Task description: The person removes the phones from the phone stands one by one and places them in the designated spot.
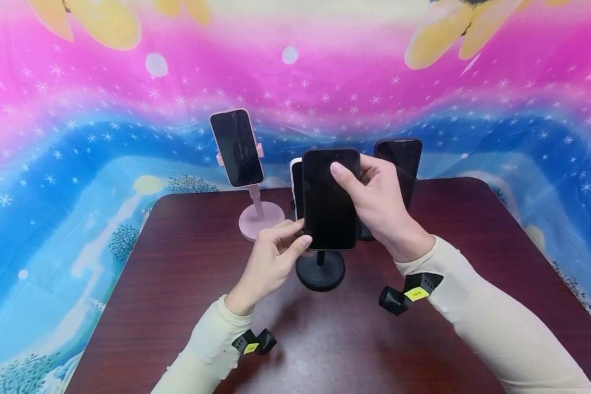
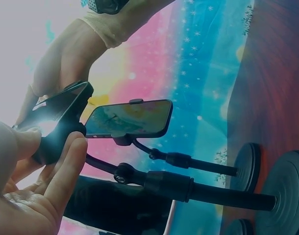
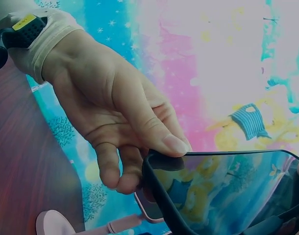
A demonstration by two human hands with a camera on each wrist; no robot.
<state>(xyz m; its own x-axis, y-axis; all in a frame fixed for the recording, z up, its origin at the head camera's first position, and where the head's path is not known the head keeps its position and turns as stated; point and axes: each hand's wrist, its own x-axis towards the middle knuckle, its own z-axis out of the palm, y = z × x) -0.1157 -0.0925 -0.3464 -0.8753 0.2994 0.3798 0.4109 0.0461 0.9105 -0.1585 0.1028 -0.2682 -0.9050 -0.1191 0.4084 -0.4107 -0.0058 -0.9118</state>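
Cream fabric sleeves (image 1: 487, 323) nearest in head view, each with a black wrist camera bearing a yellow label (image 1: 416, 294). Left hand (image 1: 268, 265) grips the lower left corner of a black rectangular phone (image 1: 329, 205), thumb at the edge. Right hand (image 1: 385, 205) holds its upper right, thumb on the dark screen, fingers behind. Phone sits upright, mid-view, in front of a black stand with a round base (image 1: 320, 272) on the dark reddish-brown wooden worktop (image 1: 187, 290). Behind: white-edged phone (image 1: 296, 178), partly covered; dark phone in a black case (image 1: 404, 158) past right hand; pink round-based stand (image 1: 262, 220) carrying a dark-screened phone (image 1: 237, 148), left side. Pink-and-blue printed cloth (image 1: 295, 98) at the back.

Left wrist: left hand pinches the near end, thumb on top, fingers along the side. Right hand's on the far end. Black stand's curved arm runs up to the black rectangular phone; can't tell if it's clamped.

Right wrist: left hand's thumb presses the phone's corner, other fingers curled below. One right-hand fingertip at the frame edge. Screen mirrors the printed cloth.
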